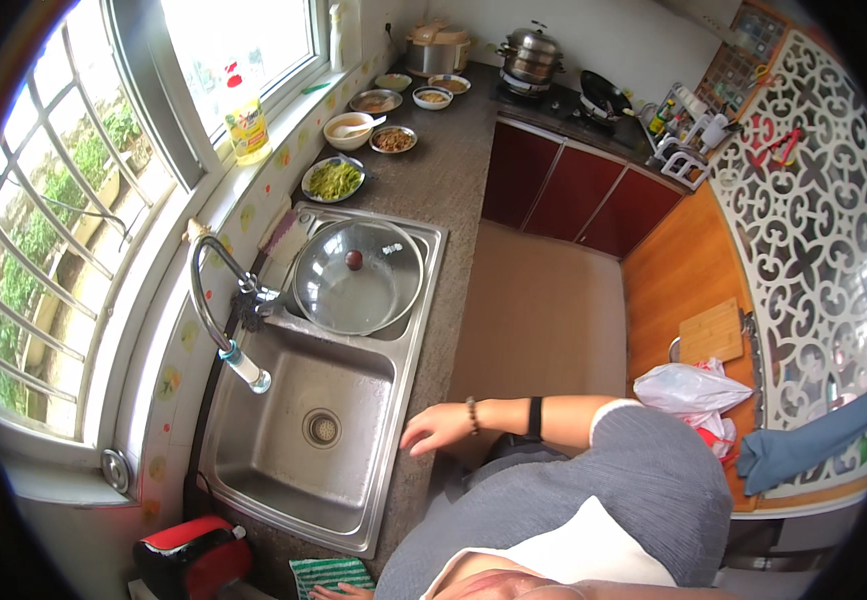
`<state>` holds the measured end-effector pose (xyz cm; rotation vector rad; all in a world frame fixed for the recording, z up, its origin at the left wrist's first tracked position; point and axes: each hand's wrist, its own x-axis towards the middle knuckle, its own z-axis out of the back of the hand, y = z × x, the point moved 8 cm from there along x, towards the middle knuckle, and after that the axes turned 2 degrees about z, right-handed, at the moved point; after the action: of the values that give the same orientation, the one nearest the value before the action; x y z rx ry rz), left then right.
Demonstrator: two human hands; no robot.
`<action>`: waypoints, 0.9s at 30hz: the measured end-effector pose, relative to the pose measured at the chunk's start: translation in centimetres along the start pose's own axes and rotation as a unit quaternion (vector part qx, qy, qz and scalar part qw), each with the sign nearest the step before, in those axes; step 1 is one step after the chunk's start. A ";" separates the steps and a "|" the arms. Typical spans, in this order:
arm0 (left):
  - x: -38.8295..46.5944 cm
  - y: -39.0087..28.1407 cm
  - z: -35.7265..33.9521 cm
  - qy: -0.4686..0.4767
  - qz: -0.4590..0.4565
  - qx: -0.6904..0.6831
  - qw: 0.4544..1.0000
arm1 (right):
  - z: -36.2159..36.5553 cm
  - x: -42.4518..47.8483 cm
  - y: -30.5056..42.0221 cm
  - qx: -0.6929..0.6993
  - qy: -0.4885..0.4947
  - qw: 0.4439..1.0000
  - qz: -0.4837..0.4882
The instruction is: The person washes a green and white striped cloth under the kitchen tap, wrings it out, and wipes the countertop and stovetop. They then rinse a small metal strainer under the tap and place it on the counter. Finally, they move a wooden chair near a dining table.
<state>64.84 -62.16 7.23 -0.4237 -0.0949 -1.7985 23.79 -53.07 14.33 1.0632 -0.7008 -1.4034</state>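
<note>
My right hand (pixel 433 430), with a bead bracelet at its wrist, hovers by the sink's near rim and holds nothing. Its thumb and fingers are apart. At the bottom edge, the fingers of my left hand (pixel 342 592) touch a green-and-white striped cloth (pixel 328 571) on the counter. Most of that hand is cut off, so I cannot tell whether it grips the cloth. Before me is a stainless steel double sink (pixel 343 405). A round glass lid (pixel 358 296) with a dark red knob covers its smaller basin. The faucet (pixel 212 300) bends over the larger basin.
Several dishes of food, including greens (pixel 334 180), line the counter by the window. Beyond them stand a rice cooker (pixel 437 51), a steamer pot (pixel 531 52) and a black wok (pixel 604 94). A red-and-black appliance (pixel 197 555) sits left of the sink. A detergent bottle (pixel 246 124) occupies the sill.
</note>
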 end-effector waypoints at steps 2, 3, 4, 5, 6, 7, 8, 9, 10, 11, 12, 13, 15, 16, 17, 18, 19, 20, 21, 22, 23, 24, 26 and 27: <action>0.7 -1.6 -0.3 -0.008 -0.011 -0.012 1.000 | 1.6 -4.1 -3.1 -0.140 -0.022 0.985 -0.098; 0.8 -2.4 -0.5 -0.012 -0.021 -0.018 1.000 | 1.5 -6.4 -5.3 -0.214 -0.036 0.968 -0.127; 1.0 -3.0 -0.7 -0.012 -0.032 -0.025 0.999 | 0.8 -8.5 -6.8 -0.229 0.003 0.953 -0.201; 1.0 -3.8 -0.8 -0.015 -0.043 -0.031 0.998 | 0.2 -10.7 -8.3 -0.239 0.041 0.930 -0.275; 1.2 -4.7 -1.0 -0.016 -0.055 -0.039 0.998 | -0.8 -12.7 -9.4 -0.236 0.056 0.924 -0.297; 1.4 -5.7 -1.0 -0.019 -0.070 -0.050 0.996 | -1.9 -14.7 -11.0 -0.230 0.069 0.917 -0.319; 1.3 -6.9 -1.3 -0.019 -0.086 -0.061 0.994 | -2.8 -16.9 -12.3 -0.191 0.054 0.926 -0.322; 1.4 -8.2 -1.3 -0.023 -0.101 -0.074 0.992 | -3.9 -19.0 -14.3 -0.134 0.015 0.943 -0.305; 1.3 -9.7 -1.4 -0.025 -0.121 -0.090 0.988 | -4.9 -21.6 -16.6 -0.094 -0.035 0.946 -0.309; 1.3 -11.6 -1.4 -0.029 -0.146 -0.107 0.983 | -6.2 -24.6 -19.0 -0.052 -0.091 0.944 -0.314; 1.2 -13.4 -1.4 -0.029 -0.170 -0.126 0.977 | -7.8 -28.1 -21.9 -0.064 -0.122 0.924 -0.356; 1.1 -15.3 -1.4 -0.029 -0.195 -0.148 0.969 | -9.5 -31.7 -24.5 -0.073 -0.155 0.899 -0.403; 0.0 -19.2 -1.5 -0.020 -0.247 -0.194 0.949 | -14.2 -39.3 -28.6 -0.068 -0.129 0.822 -0.551; -0.7 -21.3 -1.7 -0.006 -0.277 -0.219 0.936 | -17.4 -43.5 -30.3 -0.006 -0.153 0.782 -0.604; -1.7 -23.3 -1.8 0.005 -0.306 -0.241 0.921 | -20.9 -47.2 -31.2 0.058 -0.175 0.738 -0.649; -2.2 -24.7 -1.5 0.014 -0.328 -0.254 0.910 | -23.6 -49.4 -30.8 0.134 -0.181 0.699 -0.679; -3.1 -26.0 -1.4 0.029 -0.350 -0.270 0.897 | -26.7 -51.7 -30.4 0.201 -0.188 0.663 -0.697; -4.4 -28.0 -1.5 0.051 -0.373 -0.286 0.881 | -30.3 -53.6 -30.3 0.177 -0.156 0.680 -0.694; -5.4 -29.1 -1.5 0.072 -0.385 -0.297 0.871 | -32.7 -55.3 -29.8 0.218 -0.197 0.648 -0.703; -6.3 -30.0 -1.4 0.093 -0.395 -0.307 0.861 | -34.8 -57.0 -29.3 0.252 -0.240 0.614 -0.709; -7.1 -30.7 -1.4 0.117 -0.404 -0.313 0.852 | -36.7 -57.9 -28.9 0.253 -0.250 0.609 -0.709; -7.9 -31.6 -1.6 0.150 -0.409 -0.322 0.841 | -39.5 -58.4 -29.0 0.231 -0.218 0.640 -0.700; -9.5 -33.1 -2.4 0.224 -0.419 -0.337 0.813 | -44.8 -59.5 -29.3 0.262 -0.233 0.635 -0.688; -9.9 -34.0 -2.5 0.263 -0.426 -0.339 0.797 | -47.4 -59.6 -29.2 0.316 -0.278 0.600 -0.680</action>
<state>34.07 -44.53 6.89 -0.3805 0.9199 -2.7727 48.16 17.19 -19.17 1.9219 -0.8643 -3.0685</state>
